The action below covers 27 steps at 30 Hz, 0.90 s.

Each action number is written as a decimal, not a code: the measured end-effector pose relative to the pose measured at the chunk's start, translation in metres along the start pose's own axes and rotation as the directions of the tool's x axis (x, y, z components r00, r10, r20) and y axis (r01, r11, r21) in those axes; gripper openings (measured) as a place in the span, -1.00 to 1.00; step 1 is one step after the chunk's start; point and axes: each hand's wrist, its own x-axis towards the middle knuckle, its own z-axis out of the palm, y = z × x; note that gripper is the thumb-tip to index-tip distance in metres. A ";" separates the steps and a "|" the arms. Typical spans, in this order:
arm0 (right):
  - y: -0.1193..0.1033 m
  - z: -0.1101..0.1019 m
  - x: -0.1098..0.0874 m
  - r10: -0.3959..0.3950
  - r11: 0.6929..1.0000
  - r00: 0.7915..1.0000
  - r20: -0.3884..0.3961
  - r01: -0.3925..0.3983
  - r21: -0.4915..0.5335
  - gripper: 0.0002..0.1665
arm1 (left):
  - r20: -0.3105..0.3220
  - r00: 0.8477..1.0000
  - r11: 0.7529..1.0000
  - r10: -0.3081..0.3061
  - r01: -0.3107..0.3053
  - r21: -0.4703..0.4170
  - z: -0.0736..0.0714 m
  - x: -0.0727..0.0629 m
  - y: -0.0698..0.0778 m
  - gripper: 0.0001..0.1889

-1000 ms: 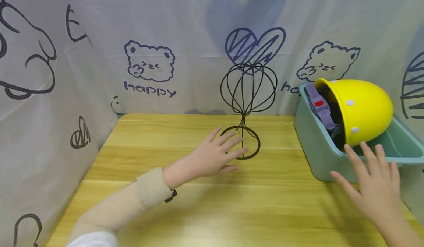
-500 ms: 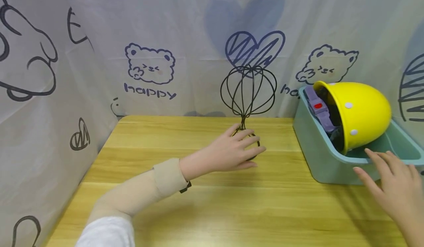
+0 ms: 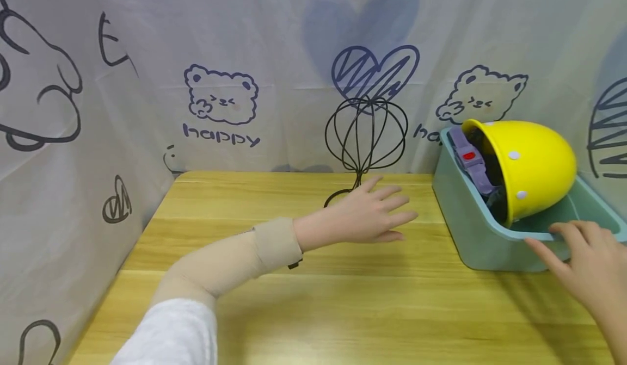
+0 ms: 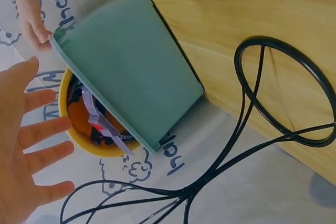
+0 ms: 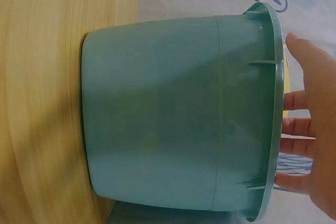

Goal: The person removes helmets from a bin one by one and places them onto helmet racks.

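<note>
My left hand (image 3: 369, 210), fingers straight and spread, hovers over the wooden table just in front of a black wire stand (image 3: 364, 136), holding nothing. Its wrist hides most of the stand's ring base in the head view. The stand is upright, with a rounded cage top. At the right, my right hand (image 3: 590, 261) hooks its fingers over the near rim of a green plastic bin (image 3: 499, 248); the fingertips are hidden behind the rim in the right wrist view. A yellow helmet (image 3: 534, 169) with a purple strap (image 3: 472, 161) lies on its side in the bin.
The wooden table (image 3: 294, 310) reaches back to a white cloth (image 3: 294, 38) printed with bears and hearts. More of that cloth hangs along the left side. The bin stands at the table's right edge, close to the back cloth.
My left hand has moved right, across the front of the stand's base. My right hand has shifted right and come down, bending its fingers over the bin's rim. Bin, helmet and stand have stayed put.
</note>
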 end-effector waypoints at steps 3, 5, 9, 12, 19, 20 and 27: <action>0.000 -0.002 0.003 0.052 0.998 0.995 0.088 -0.049 -0.035 -0.16 | 0.008 1.000 1.000 0.004 -0.004 0.009 0.005 0.011 -0.001 -0.47; 0.001 -0.003 0.005 0.078 0.996 0.989 0.126 -0.073 -0.041 -0.13 | -0.002 1.000 1.000 0.000 0.000 0.012 0.008 0.018 -0.001 -0.48; 0.003 -0.005 0.008 0.113 0.993 0.980 0.162 -0.108 -0.041 -0.08 | -0.039 0.999 1.000 -0.018 0.018 -0.003 0.013 0.033 -0.001 -0.49; 0.003 -0.005 0.009 0.142 0.989 0.972 0.186 -0.135 -0.053 -0.07 | -0.049 0.998 0.999 -0.037 0.036 -0.021 0.017 0.045 -0.001 -0.48; 0.002 -0.005 0.010 0.194 0.980 0.948 0.254 -0.175 -0.096 -0.03 | -0.123 0.986 0.994 -0.109 0.109 -0.011 0.031 0.071 -0.003 -0.53; 0.002 -0.004 0.010 0.199 0.979 0.945 0.260 -0.180 -0.093 -0.03 | -0.144 0.982 0.993 -0.121 0.120 -0.012 0.033 0.074 -0.003 -0.54; 0.005 -0.002 0.008 0.212 0.977 0.942 0.261 -0.203 -0.063 -0.02 | -0.163 0.965 0.978 -0.206 0.197 -0.070 0.044 0.095 -0.006 -0.55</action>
